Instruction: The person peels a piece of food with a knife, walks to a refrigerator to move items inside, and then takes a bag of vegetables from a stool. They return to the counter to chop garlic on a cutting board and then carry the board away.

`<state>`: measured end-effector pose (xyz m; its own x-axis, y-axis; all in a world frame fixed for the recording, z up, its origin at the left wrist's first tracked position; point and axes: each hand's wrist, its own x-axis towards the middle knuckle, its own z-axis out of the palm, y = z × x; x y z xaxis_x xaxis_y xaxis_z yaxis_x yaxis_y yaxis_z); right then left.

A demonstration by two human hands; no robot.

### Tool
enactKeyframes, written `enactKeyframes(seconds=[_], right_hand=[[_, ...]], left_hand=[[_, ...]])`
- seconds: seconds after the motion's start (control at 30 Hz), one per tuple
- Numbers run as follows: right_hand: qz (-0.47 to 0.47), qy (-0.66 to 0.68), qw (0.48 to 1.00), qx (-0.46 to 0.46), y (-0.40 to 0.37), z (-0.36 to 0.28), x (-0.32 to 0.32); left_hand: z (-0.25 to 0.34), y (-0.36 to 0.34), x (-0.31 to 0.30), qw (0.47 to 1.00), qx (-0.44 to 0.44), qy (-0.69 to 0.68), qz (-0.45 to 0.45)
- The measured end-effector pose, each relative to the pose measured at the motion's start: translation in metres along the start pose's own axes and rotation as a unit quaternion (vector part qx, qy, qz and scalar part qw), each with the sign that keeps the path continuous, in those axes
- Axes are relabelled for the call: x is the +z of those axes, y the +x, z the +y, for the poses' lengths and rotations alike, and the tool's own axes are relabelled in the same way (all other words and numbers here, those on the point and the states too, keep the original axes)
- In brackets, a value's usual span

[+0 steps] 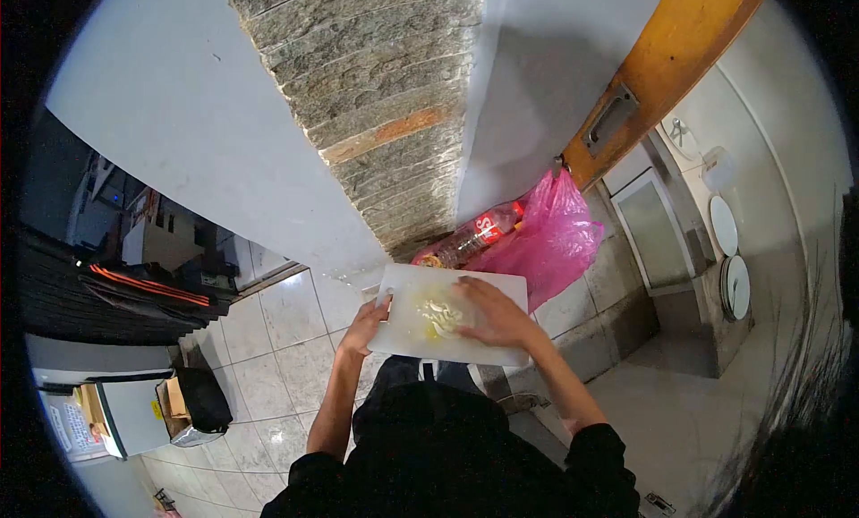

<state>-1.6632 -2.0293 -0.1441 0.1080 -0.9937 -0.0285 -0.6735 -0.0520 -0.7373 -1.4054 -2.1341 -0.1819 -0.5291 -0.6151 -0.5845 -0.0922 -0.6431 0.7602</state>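
Observation:
A white cutting board is held out in front of my body, above the tiled floor. My left hand is closed on its left edge, by the handle slot. A small heap of pale yellow-white chopped pieces lies in the middle of the board, with a wet yellowish smear around it. My right hand rests over the right half of the board, fingers stretched out beside the heap. Its fingers are somewhat blurred. Just beyond the board's far edge is a pink plastic bag.
A bottle with a red label leans by the bag, below a stone-clad wall strip. The wooden door stands at upper right. Plates sit on a ledge at right. At left are a black bag and dark clothing.

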Motion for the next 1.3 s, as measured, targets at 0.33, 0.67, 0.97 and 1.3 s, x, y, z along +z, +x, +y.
enactKeyframes(seconds=[0.33, 0.67, 0.97, 1.3], right_hand=[[-0.060, -0.149, 0.972, -0.171, 0.020, -0.020, 0.038], [-0.019, -0.125, 0.979, -0.158, 0.030, -0.017, 0.056], [0.071, -0.084, 0.983, -0.145, 0.021, -0.010, 0.075], [0.122, -0.099, 0.984, -0.082, 0.017, 0.001, 0.080]], left_hand=[[0.016, -0.007, 0.000, 0.999, 0.037, 0.037, -0.007], [0.011, -0.003, -0.017, 0.995, 0.049, 0.089, -0.020], [0.001, -0.015, -0.010, 0.997, 0.065, 0.048, 0.009], [0.007, -0.017, -0.005, 0.997, 0.074, 0.032, 0.006]])
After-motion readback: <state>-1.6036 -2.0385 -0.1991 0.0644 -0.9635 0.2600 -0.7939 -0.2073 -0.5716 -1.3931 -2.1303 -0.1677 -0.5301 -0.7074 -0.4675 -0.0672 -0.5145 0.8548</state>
